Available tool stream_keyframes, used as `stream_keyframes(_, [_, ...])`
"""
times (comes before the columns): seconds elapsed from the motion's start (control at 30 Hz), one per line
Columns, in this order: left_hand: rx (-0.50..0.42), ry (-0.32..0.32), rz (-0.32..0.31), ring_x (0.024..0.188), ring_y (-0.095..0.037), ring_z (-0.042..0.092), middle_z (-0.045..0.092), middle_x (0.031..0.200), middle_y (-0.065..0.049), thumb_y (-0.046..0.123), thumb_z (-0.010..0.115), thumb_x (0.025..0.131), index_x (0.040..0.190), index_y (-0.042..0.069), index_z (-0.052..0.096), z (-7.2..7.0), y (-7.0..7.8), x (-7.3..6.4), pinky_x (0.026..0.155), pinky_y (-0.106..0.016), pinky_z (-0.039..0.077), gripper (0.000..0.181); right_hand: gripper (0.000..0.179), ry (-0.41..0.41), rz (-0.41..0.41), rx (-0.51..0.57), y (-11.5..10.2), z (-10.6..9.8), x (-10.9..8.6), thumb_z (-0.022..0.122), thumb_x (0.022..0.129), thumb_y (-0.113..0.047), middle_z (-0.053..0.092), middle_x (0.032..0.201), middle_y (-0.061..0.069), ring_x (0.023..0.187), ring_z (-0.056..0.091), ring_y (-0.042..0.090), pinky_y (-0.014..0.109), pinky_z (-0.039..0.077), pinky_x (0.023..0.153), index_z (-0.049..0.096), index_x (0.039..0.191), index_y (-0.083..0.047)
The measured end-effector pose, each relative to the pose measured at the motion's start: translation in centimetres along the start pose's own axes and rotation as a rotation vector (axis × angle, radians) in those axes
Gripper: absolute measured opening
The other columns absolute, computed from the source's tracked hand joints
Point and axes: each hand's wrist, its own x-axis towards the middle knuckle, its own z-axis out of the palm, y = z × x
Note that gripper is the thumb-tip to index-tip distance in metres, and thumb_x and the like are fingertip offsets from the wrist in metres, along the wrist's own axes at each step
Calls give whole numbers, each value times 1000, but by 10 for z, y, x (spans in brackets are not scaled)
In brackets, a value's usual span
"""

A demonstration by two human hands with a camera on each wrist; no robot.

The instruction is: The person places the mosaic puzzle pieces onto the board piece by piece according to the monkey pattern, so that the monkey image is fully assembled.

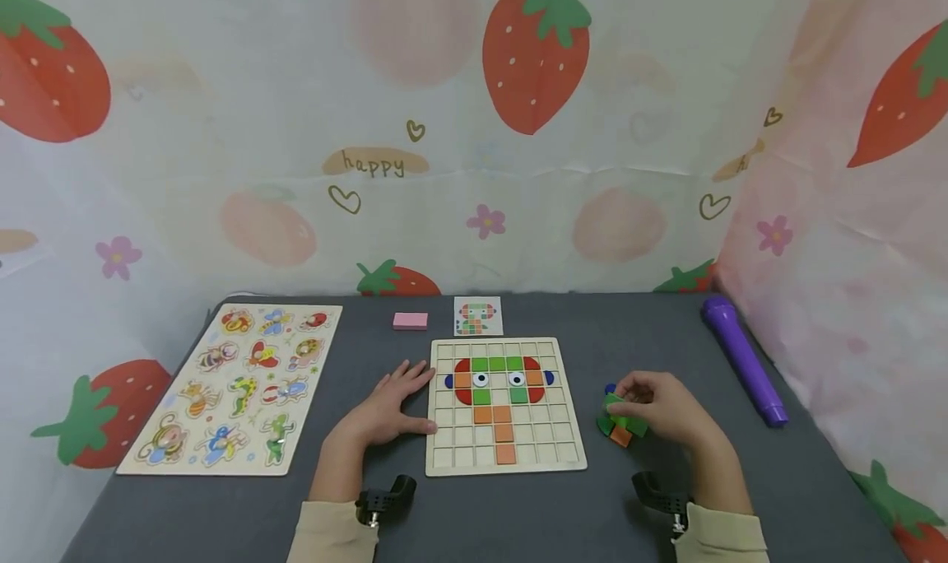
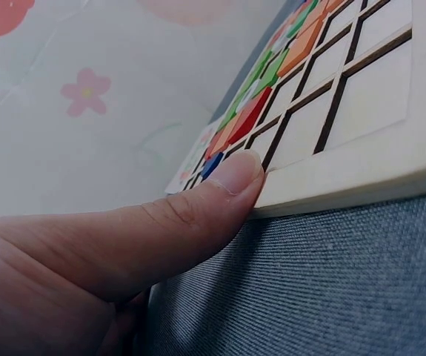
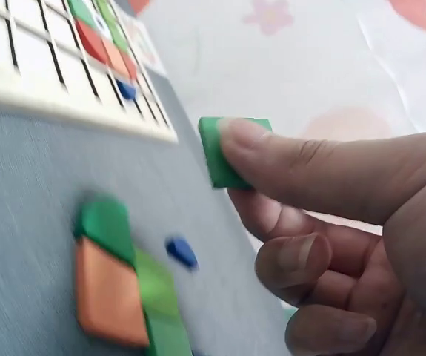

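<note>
Between thumb and index finger, my right hand pinches a green square tile, lifted over a small pile of loose tiles. In the right wrist view that pile shows an orange tile, a dark green tile, a light green tile and a small blue piece. My left hand rests at the left edge of the wooden grid board, fingers spread and thumb touching its rim. Green, red, orange and blue tiles with two eye tiles fill part of the grid, and orange squares run down its middle.
A picture card lies behind the board, with a pink block to its left. An insect picture board covers the table's left side. A purple marker-like stick lies at the right.
</note>
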Motion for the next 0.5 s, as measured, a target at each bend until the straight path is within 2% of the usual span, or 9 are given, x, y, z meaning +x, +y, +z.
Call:
stream_keyframes(0.2, [4, -3, 17, 157, -36, 6, 24, 168, -6, 44, 84, 80, 158, 21, 37, -1, 0, 0, 122, -65, 12, 94, 20, 7, -24, -7, -19, 22, 12, 74, 93, -30, 69, 88, 2, 79, 62, 19, 32, 51, 68, 74, 100, -11])
stream_keyframes(0.37, [6, -3, 7, 157, -37, 6, 23, 168, -5, 44, 84, 80, 158, 22, 36, -1, 0, -1, 122, -65, 12, 94, 13, 23, -82, -44, -30, 41, 20, 71, 95, -24, 71, 92, -1, 80, 62, 14, 30, 52, 70, 76, 100, -13])
stream_keyframes(0.5, [-3, 2, 4, 157, -37, 6, 23, 169, -5, 44, 84, 80, 158, 22, 37, -1, -1, -1, 122, -65, 12, 94, 9, 23, -91, -50, -39, 56, 25, 70, 96, -21, 71, 91, -2, 80, 62, 12, 30, 52, 70, 76, 99, -15])
